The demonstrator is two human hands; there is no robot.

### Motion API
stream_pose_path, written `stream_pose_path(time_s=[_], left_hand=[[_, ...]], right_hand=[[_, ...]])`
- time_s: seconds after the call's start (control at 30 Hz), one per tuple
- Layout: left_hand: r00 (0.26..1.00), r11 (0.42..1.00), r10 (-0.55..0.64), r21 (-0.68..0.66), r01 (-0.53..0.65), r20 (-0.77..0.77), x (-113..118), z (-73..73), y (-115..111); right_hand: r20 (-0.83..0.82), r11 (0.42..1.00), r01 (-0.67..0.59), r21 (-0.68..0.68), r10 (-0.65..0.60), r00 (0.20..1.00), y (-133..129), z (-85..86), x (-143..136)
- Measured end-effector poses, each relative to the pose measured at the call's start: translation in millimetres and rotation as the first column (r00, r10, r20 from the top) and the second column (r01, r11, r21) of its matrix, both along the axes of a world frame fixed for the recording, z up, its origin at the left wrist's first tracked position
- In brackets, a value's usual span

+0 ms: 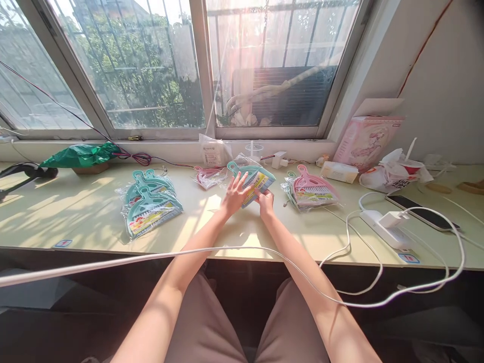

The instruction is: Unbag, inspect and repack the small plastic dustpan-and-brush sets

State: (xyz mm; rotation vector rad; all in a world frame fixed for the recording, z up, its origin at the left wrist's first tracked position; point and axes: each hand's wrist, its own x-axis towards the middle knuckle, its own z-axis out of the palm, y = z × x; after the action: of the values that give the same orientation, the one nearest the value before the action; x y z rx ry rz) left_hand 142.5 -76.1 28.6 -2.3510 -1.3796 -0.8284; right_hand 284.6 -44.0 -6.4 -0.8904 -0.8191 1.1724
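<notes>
A teal mini dustpan-and-brush set (266, 176) in clear plastic, with a printed label, is tilted up in front of me at the middle of the table. My left hand (233, 196) lies on its left side, fingers spread over the wrapping. Thumb and fingers of my right hand (265, 202) pinch its lower edge. To the left, several teal wrapped dustpan sets (153, 206) lie in an overlapping pile. On the right, a pink wrapped dustpan set (316, 189) rests over a greenish one. Behind my left hand is a smaller pink wrapped set (208, 176).
A white cable (223, 248) crosses above my forearms towards a power strip (383, 228). Beside the strip lies a phone (423, 212). Along the window side are a pink box (368, 141), a lidded plastic cup (254, 150) and a green bag (81, 155).
</notes>
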Motion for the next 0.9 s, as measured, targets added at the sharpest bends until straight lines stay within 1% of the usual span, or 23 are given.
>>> stream_pose_path(time_s=[0.07,0.17,0.27,0.37,0.47,0.53,0.63,0.73,0.83,0.9], left_hand=[[0.997,0.999,0.035,-0.030,-0.037,-0.064,2,-2.1,2],[0.990,0.993,0.111,-0.032,-0.114,-0.090,2,-3.1,2],[0.987,0.989,0.113,-0.081,-0.123,-0.117,1,-3.6,1],[0.987,0.987,0.098,-0.117,-0.113,-0.130,2,-5.6,0],[0.986,0.983,0.103,-0.137,-0.121,-0.133,4,-8.8,0],[0.981,0.976,0.120,-0.161,-0.145,-0.154,5,-10.6,0],[0.972,0.968,0.134,-0.186,-0.171,-0.194,8,-11.0,-2],[0.969,0.962,0.119,-0.218,-0.166,-0.215,10,-7.6,-5],[0.964,0.938,0.132,-0.287,-0.197,-0.229,13,-3.3,-6],[0.957,0.934,0.136,-0.290,-0.210,-0.256,17,-2.0,-6]], right_hand=[[0.064,1.000,-0.001,-0.008,0.001,0.998,1,-1.6,-1],[0.143,0.999,0.023,-0.029,-0.019,0.990,2,-2.1,-1],[0.254,0.995,0.093,-0.030,-0.082,0.964,-1,-0.2,-1],[0.436,0.988,0.153,0.035,-0.153,0.887,-8,3.1,-1],[0.566,0.980,0.150,0.128,-0.197,0.801,-14,6.4,0],[0.603,0.983,0.103,0.153,-0.175,0.778,-15,7.9,2],[0.620,0.992,0.034,0.122,-0.103,0.778,-12,8.5,4],[0.624,0.995,0.051,0.091,-0.097,0.776,-7,6.6,5],[0.640,0.996,0.078,0.036,-0.082,0.764,-2,3.0,4],[0.653,0.997,0.077,0.015,-0.068,0.754,0,0.0,4]])
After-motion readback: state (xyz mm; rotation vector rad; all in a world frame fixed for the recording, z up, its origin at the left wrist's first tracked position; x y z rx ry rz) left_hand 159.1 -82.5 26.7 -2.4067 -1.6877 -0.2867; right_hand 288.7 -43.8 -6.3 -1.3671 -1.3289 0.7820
